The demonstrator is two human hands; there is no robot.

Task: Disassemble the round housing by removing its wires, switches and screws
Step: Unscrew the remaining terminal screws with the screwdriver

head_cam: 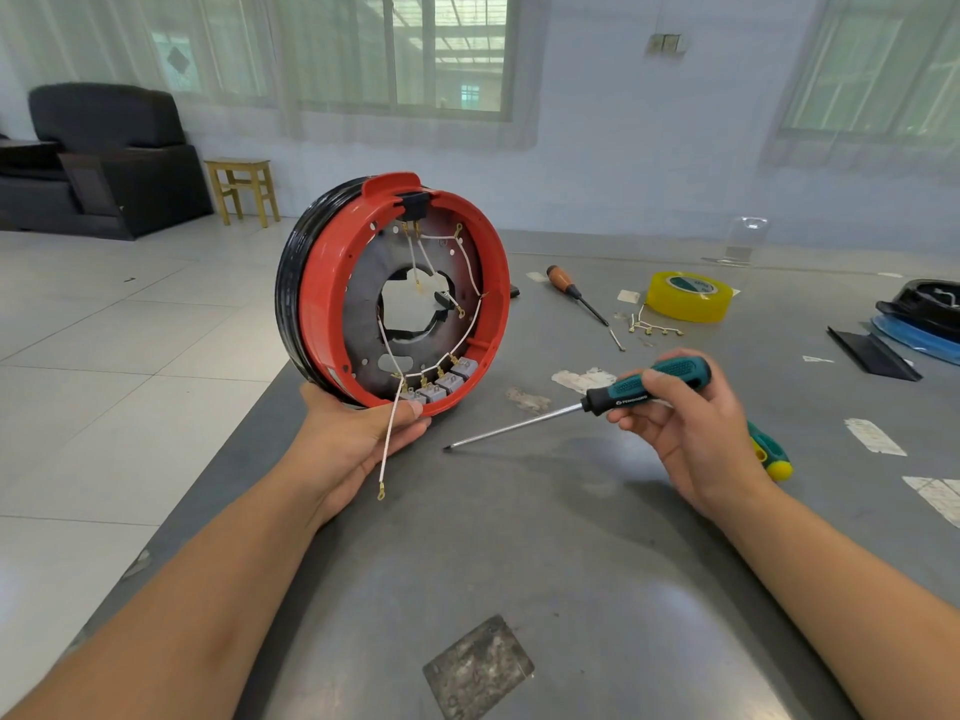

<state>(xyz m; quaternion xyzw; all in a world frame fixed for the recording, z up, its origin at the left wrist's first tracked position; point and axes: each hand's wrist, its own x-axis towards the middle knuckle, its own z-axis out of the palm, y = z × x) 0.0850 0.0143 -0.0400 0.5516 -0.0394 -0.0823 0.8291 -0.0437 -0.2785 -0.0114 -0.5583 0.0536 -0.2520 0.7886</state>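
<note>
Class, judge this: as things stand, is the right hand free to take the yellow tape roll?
Probably not: the right hand already grips the teal screwdriver. The way to the tape roll looks clear.

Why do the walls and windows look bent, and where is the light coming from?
Head view: the wide-angle lens bows the windows and table edges; daylight from those windows leaves a soft sheen on the table; the round housing and both hands look sharp.

Bright window daylight, wide-angle edge distortion
</note>
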